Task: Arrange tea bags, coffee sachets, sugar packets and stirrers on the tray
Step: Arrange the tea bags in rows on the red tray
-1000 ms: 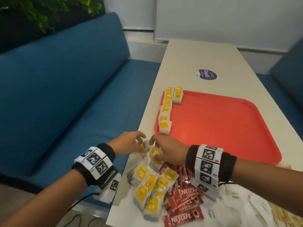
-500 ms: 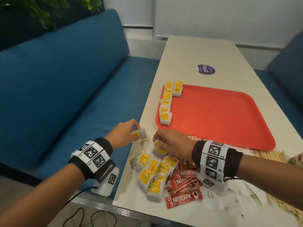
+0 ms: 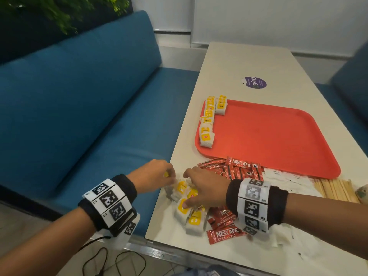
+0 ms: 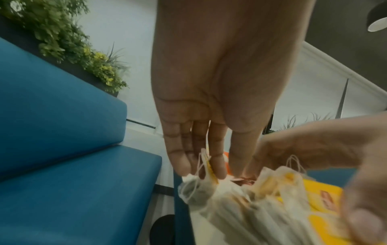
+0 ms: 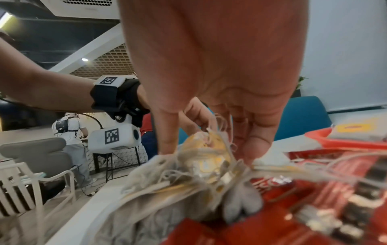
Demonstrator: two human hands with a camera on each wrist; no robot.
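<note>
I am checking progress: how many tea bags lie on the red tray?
6, as far as visible: five tea bags in a column along the tray's left edge, one beside the farthest, at the far left corner. They overlap, so more may be hidden.

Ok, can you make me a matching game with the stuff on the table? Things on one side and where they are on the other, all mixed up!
Things:
1. row of tea bags
2. purple sticker
3. wooden stirrers
4. Nescafe sachet

Places:
A. on the table beyond the tray's far edge
B. nearest the table's front edge, by the right wrist
C. along the left edge of the red tray
D. on the table beside the tray's near right corner

Pairs: 1-C, 2-A, 3-D, 4-B
</note>
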